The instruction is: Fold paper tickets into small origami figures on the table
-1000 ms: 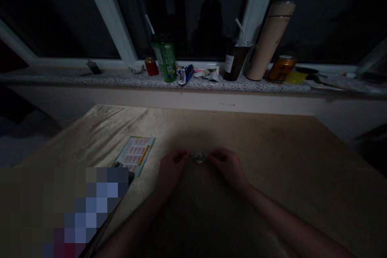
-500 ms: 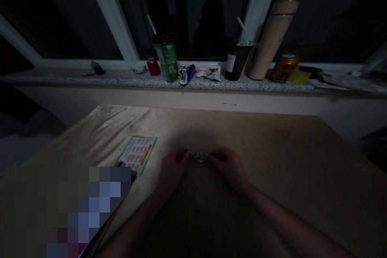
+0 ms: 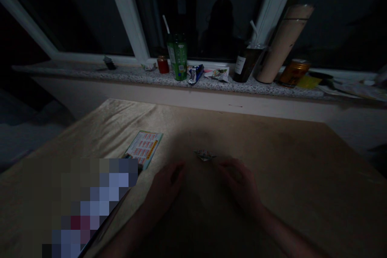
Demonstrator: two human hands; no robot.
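Note:
A small folded paper piece [image 3: 204, 155], patterned and with pointed ends, lies on the cloth-covered table [image 3: 272, 145] between my hands. To its left, my left hand [image 3: 166, 183] is apart from it, fingers loosely bent, with nothing visible in it. On the other side my right hand [image 3: 240, 181] is near the paper's right point, also loosely curled with a gap inside the thumb. Dim light blurs the fingertips. Further left lies a printed card or booklet [image 3: 145, 148] with red and yellow print, partly covered by a blurred-out block.
Along the granite windowsill [image 3: 127, 74] stand a red jar [image 3: 163, 65], a green cup with straw [image 3: 178, 58], crumpled wrappers [image 3: 196, 74], a dark drink cup [image 3: 245, 64], a tall pinkish flask [image 3: 282, 46] and an orange can [image 3: 294, 73]. A dark window rises behind.
Both hands have let go of the folded paper and drawn back toward me, leaving it on the table. The view has shifted slightly, so the sill items appear further right.

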